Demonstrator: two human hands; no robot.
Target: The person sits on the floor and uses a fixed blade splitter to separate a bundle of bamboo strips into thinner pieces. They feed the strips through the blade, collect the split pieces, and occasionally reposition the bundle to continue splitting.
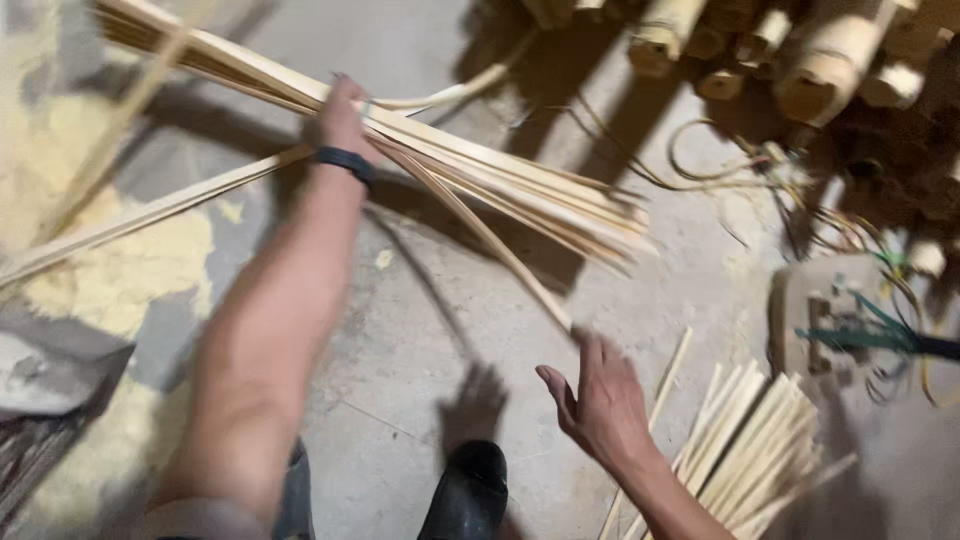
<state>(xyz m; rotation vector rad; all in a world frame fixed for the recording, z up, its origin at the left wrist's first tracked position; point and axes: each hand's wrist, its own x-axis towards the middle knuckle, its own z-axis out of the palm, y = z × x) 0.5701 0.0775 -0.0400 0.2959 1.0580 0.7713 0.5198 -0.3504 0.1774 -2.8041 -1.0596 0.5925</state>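
Note:
My left hand [342, 118] is raised and closed around a bundle of long pale bamboo strips [500, 180] that slants from the upper left down to the right. A dark band sits on that wrist. One thin strip [490, 240] hangs loose from the bundle and points down toward my right hand [600, 400]. My right hand is low, fingers spread, palm open, holding nothing; its fingertips are close to the loose strip's lower end. A pile of shorter bamboo strips [750, 440] lies on the floor just right of my right hand.
Cut bamboo poles [820, 60] are stacked at the top right. Tangled wires and a board with cables [850, 320] lie at the right. Yellow sawdust [110, 280] covers the floor at left. A dark shoe [470, 490] is at the bottom centre on the concrete floor.

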